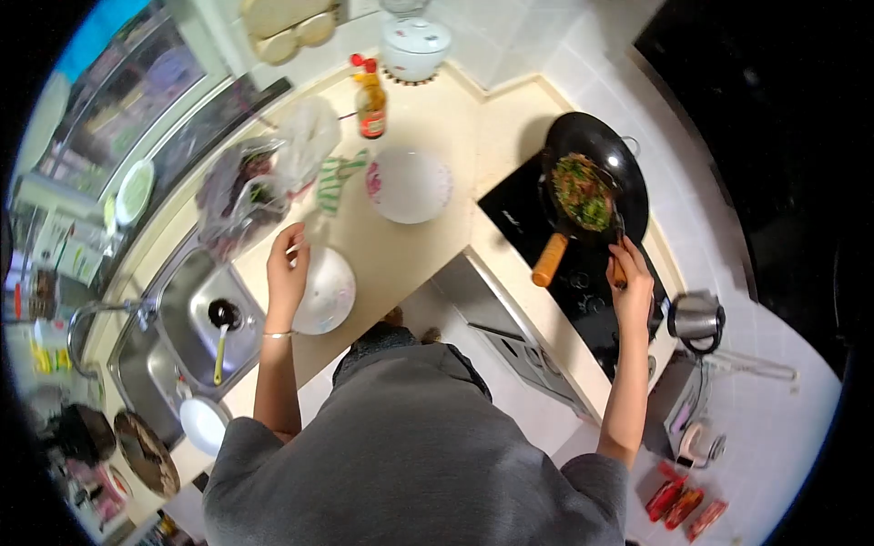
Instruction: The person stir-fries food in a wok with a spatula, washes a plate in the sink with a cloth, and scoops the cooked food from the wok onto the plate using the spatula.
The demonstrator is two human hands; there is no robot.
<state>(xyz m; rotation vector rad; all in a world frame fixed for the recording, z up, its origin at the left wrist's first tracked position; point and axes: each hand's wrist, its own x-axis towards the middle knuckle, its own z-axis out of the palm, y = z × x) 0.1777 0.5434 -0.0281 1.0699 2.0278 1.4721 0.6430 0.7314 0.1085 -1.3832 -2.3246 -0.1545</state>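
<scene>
My right hand (630, 282) is closed around the wooden handle of a spatula (619, 221), whose dark metal end reaches into a black wok (624, 150). Chopped green and brown food (583, 193) lies in the wok. The wok's own wooden handle (549, 260) points toward me with no hand on it. My left hand (289, 266) hovers by a white bowl (328, 293) at the counter's front edge; its fingers are loosely bent and apart, and nothing shows in them. Behind that bowl stands a white plate with pink flowers (410, 186).
The wok sits on a black cooktop (583, 296). Plastic bags of food (241, 196), a sauce bottle (371, 109) and a lidded white pot (415, 47) stand along the back. At left is a steel sink (187, 300) holding a ladle (220, 350). A steel kettle (696, 320) is at right.
</scene>
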